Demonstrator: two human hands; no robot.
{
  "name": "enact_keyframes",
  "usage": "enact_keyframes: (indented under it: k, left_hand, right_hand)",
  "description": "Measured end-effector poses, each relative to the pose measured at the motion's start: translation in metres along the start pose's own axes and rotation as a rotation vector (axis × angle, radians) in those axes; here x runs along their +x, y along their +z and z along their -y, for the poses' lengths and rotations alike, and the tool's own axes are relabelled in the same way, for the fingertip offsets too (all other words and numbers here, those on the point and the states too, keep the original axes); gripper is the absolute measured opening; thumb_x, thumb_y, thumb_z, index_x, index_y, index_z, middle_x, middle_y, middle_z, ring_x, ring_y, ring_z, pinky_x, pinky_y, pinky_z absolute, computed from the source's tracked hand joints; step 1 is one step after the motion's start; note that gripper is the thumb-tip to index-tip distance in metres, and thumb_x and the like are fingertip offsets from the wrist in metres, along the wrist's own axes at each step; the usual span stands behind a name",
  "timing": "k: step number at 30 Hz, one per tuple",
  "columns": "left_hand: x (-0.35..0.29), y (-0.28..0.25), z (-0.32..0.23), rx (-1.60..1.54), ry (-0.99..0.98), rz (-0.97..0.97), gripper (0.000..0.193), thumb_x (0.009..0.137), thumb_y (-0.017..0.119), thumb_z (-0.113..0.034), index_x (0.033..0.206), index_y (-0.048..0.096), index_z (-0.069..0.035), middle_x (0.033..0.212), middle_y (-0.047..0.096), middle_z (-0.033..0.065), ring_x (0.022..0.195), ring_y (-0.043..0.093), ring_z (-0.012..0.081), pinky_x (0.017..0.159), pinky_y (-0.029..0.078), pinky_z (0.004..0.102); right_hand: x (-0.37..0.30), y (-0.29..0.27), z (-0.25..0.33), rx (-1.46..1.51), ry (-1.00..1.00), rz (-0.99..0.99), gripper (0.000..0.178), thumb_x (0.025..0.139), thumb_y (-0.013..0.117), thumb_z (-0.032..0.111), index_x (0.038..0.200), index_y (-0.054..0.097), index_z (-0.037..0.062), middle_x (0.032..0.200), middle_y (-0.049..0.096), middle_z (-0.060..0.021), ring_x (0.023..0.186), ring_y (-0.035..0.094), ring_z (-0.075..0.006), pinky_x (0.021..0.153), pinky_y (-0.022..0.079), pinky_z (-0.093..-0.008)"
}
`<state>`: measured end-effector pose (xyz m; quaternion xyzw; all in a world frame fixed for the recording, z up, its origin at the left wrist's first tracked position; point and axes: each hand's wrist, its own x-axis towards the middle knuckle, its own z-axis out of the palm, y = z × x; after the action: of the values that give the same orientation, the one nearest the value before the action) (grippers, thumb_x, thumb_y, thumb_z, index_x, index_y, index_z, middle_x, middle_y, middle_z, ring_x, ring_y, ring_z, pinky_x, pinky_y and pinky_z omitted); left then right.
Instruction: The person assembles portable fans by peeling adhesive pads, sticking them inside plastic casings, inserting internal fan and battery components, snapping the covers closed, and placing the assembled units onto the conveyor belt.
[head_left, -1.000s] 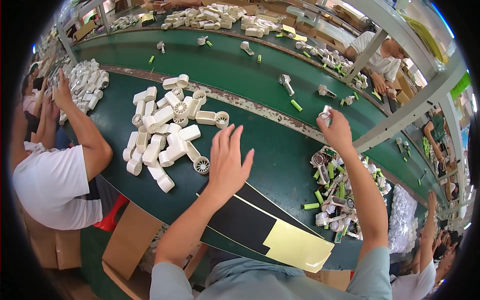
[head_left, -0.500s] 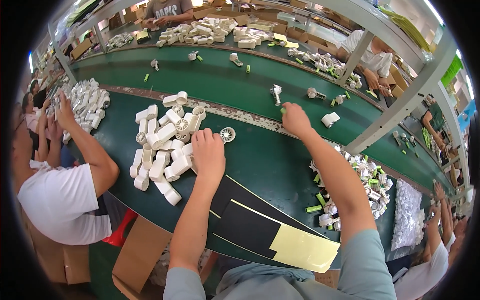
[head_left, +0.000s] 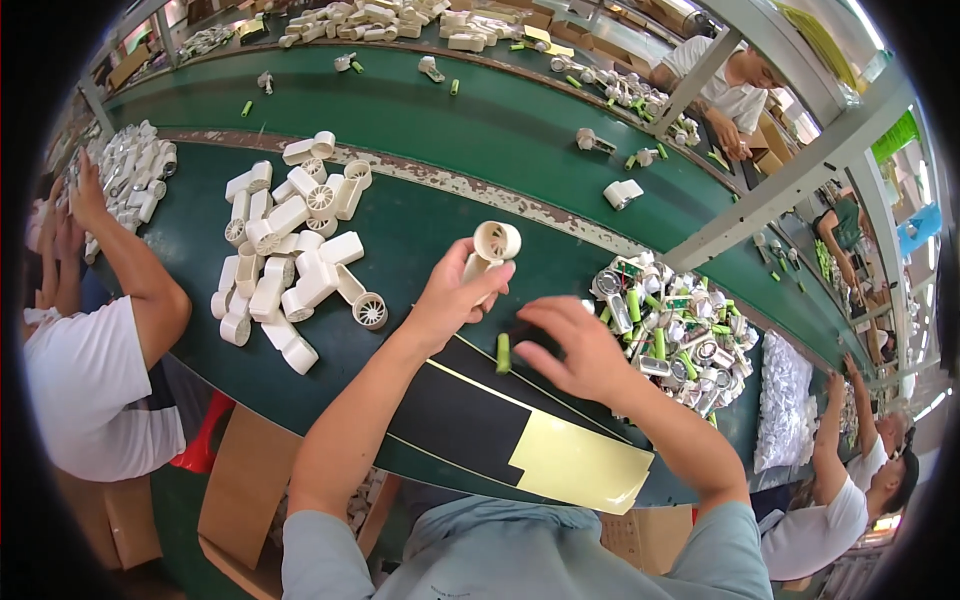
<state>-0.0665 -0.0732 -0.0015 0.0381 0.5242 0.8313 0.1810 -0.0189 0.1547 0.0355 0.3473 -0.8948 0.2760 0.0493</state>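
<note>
Busy workshop: dark-green conveyor belt [head_left: 500, 140] runs past the far side of my dark-green bench [head_left: 415, 235]. Landmark for all this = the flat black-and-pale-yellow sheet [head_left: 505, 430] nearest my body.

My L hand [head_left: 455, 300], beyond the sheet's left half, has its fingers closed round a cream plastic shell w/ a round vented head [head_left: 495, 240], head uppermost. My R hand [head_left: 575, 350], beyond the sheet's right half, has curled fingers & thumb apart; can't tell if they grip anything. Small bright-green cylinder [head_left: 503, 354] is just by that thumb, past the sheet's far edge.

Farther out: loose pile of cream plastic shells [head_left: 316, 280] left of & beyond the sheet; mixed heap of white parts & green cylinders [head_left: 680, 340] right of & beyond it; clear plastic bag of whitish pieces [head_left: 783, 400] farther right.

To do this bit well, I'd keep the L grip low & firm, head clear of my fingers, and go easy w/ the R near the cylinder, no tugging, in case it's wired.

Hidden: shell's lower body, under my L fingers; R palm side, turned away, plus motion blur. Can't tell whether the cylinder hangs or rests, or what it's joined to.
</note>
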Motion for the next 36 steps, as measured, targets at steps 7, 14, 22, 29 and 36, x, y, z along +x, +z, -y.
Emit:
enact_keyframes:
  k: [7, 14, 22, 29, 36]
  left_hand:
    - [-0.001, -0.003, 0.014, -0.046, -0.057, 0.136, 0.036, 0.114, 0.04, -0.044, 0.12, 0.053, -0.011, 0.096, 0.06, 0.0012, 0.071, 0.056, 0.0078, 0.055, 0.043, 0.0242]
    - [0.004, 0.001, 0.014, 0.225, 0.023, 0.012, 0.05, 0.114, 0.043, -0.044, 0.146, 0.048, -0.006, 0.098, 0.062, 0.0034, 0.076, 0.059, 0.0089, 0.061, 0.047, 0.0237]
    - [0.0, 0.011, 0.028, 0.288, -0.087, 0.28, 0.069, 0.114, 0.026, -0.058, 0.167, 0.024, -0.013, 0.109, 0.058, 0.0034, 0.084, 0.051, 0.0096, 0.071, 0.045, 0.0253]
    - [-0.007, 0.013, 0.048, 0.081, -0.298, 0.718, 0.077, 0.111, 0.025, -0.064, 0.167, 0.024, -0.011, 0.155, 0.047, 0.0072, 0.122, 0.057, 0.0167, 0.089, 0.05, 0.0342]
    - [-0.007, 0.03, 0.046, -0.038, -0.382, 0.785, 0.063, 0.115, 0.029, -0.054, 0.164, 0.03, -0.015, 0.097, 0.058, 0.0031, 0.071, 0.053, 0.0116, 0.065, 0.046, 0.0271]
  right_hand:
    - [-0.026, -0.01, -0.02, -0.188, 0.037, 0.158, 0.039, 0.094, 0.069, 0.017, 0.128, 0.064, -0.0022, 0.127, 0.062, -0.0164, 0.12, 0.057, -0.0364, 0.106, 0.047, -0.0463]
    - [-0.056, -0.009, -0.006, -0.291, 0.084, 0.147, 0.038, 0.091, 0.075, 0.013, 0.127, 0.065, 0.006, 0.115, 0.064, -0.0119, 0.105, 0.065, -0.0335, 0.09, 0.053, -0.0439]
    - [-0.028, -0.055, 0.045, 0.004, -0.093, -0.009, 0.046, 0.084, 0.073, -0.002, 0.129, 0.067, 0.007, 0.099, 0.064, -0.012, 0.086, 0.066, -0.032, 0.07, 0.054, -0.0418]
    - [-0.01, -0.069, 0.051, 0.082, 0.113, 0.189, 0.058, 0.09, 0.066, 0.005, 0.145, 0.047, 0.0086, 0.113, 0.059, -0.0159, 0.085, 0.068, -0.0375, 0.069, 0.054, -0.0477]
    - [-0.005, -0.07, 0.032, 0.016, 0.246, 0.077, 0.039, 0.089, 0.065, 0.021, 0.123, 0.054, 0.0048, 0.106, 0.062, -0.0172, 0.089, 0.072, -0.0355, 0.074, 0.056, -0.0467]
